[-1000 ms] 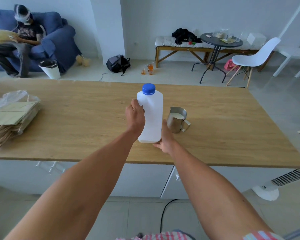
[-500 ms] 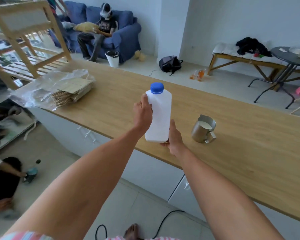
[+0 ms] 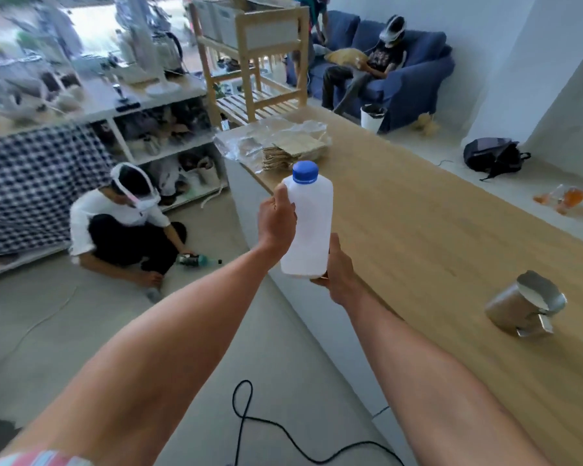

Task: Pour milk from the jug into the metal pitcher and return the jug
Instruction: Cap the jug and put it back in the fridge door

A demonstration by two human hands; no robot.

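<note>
The white plastic milk jug with its blue cap on is upright in the air, held over the near-left edge of the wooden counter. My left hand grips its left side near the shoulder. My right hand cups its bottom right corner from below. The metal pitcher stands on the counter well to the right of the jug, with milk visible inside and its handle turned toward me.
A plastic-wrapped stack of paper bags lies at the counter's far end. A person sits on the floor to the left, by low shelves. Another person sits on a blue sofa. A black cable runs over the floor below my arms.
The view has swung left. The jug, in both hands, has left the counter top and now hangs over its left edge; the pitcher is farther to the right of it.
</note>
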